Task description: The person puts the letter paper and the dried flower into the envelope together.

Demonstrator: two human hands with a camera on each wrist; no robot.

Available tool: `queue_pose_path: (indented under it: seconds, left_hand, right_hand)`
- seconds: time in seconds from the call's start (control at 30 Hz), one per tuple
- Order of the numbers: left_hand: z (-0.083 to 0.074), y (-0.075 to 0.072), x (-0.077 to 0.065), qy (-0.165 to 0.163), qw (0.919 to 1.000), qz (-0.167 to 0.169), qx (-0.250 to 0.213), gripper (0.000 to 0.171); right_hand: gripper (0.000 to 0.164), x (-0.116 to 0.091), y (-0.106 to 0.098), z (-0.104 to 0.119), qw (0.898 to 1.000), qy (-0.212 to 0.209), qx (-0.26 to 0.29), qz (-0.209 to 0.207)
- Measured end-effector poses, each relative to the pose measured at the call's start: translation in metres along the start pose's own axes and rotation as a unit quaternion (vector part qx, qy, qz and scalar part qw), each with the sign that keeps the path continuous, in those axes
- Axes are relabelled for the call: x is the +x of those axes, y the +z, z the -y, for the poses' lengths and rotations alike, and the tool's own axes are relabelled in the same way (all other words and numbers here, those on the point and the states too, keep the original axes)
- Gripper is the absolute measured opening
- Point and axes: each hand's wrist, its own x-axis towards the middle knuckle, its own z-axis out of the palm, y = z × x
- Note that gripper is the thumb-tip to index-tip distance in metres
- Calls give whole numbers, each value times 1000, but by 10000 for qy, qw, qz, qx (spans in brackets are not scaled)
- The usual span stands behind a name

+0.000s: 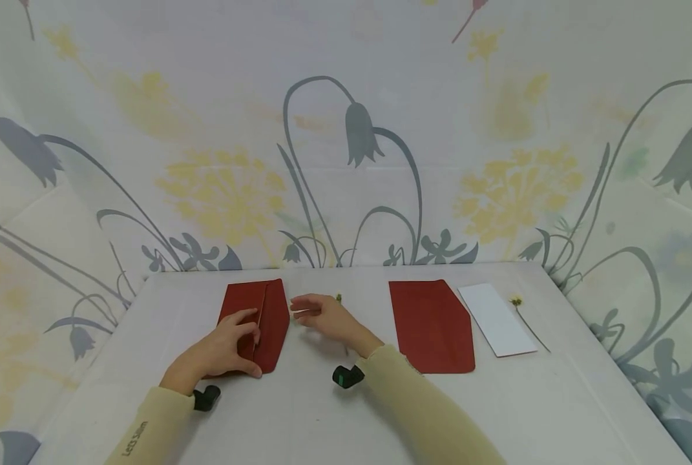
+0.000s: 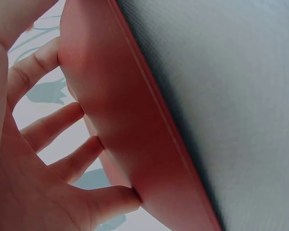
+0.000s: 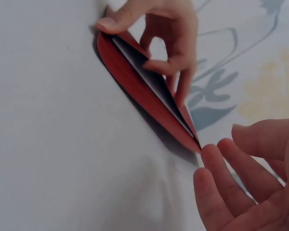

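A red envelope (image 1: 272, 326) lies at the left of the white table with its flap spread out to the right. My left hand (image 1: 232, 342) holds it, thumb at the near edge and fingers across the body. In the right wrist view the envelope's mouth (image 3: 147, 79) gapes, and something pale shows inside; whether it is a card or the lining, I cannot tell. Just right of the flap hovers my right hand (image 1: 328, 316), fingers loosely bent, nothing held. Beneath it lies a small flower (image 1: 338, 298), its stem mostly hidden by that hand.
Toward the right lies a second red envelope (image 1: 429, 329). Beside it are a white card (image 1: 497, 320) and a yellow flower (image 1: 516, 301) on a thin stem. A floral-patterned cloth (image 1: 346, 194) hangs behind the table (image 1: 299, 420).
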Motion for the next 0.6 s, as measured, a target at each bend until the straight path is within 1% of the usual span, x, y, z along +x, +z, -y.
queue_pose_path:
  seconds: [0.1,0.2,0.33,0.43,0.6]
  left_hand:
    - [0,0,-1,48,10000,-47,-4,47]
    - [0,0,-1,83,9999,-68,12,47]
    - [0,0,0,-9,10000,-21,-2,47]
    - [-1,0,0,-34,10000,4,0,47]
    - [0,-1,-1,31,10000,-14,33,47]
  right_hand:
    - [39,-8,-11,0,9993,149,-147,-301]
    - [38,-15,-22,-4,9984,272,-144,-473]
    - [37,-24,-35,-12,9968,378,-242,-664]
    - [36,-30,-43,-18,9948,436,-368,-845]
    - [31,-38,-52,-26,9902,498,-672,-1116]
